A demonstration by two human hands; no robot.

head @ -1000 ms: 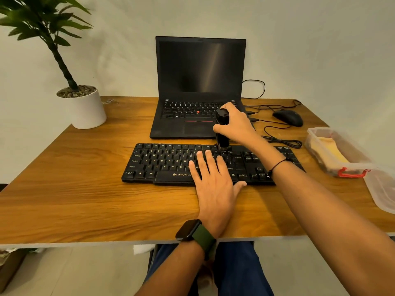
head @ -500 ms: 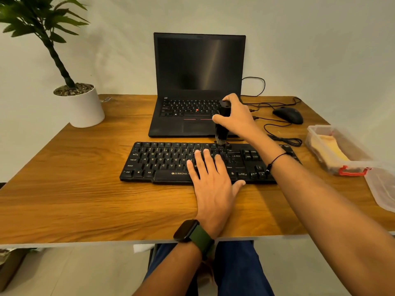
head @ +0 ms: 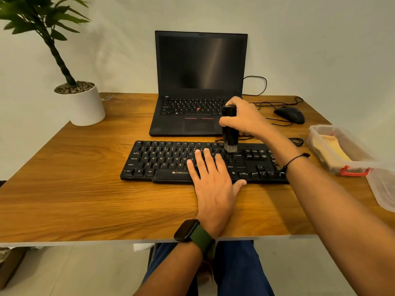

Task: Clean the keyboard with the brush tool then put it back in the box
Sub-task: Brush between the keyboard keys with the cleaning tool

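The right hand (head: 245,119) grips the brush (head: 229,129), which stands up straight with its bristles down on the keyboard (head: 162,159). The left hand (head: 213,182) lies flat and open on the keys. A laptop (head: 192,103) sits just behind, and the box (head: 333,150) is off to the right.

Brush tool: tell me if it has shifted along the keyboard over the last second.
Barely. The brush tool in the right hand stays above the keyboard keys right of the left hand's fingers.

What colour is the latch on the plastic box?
Red-orange latch on the clear plastic box, seen in the head view.
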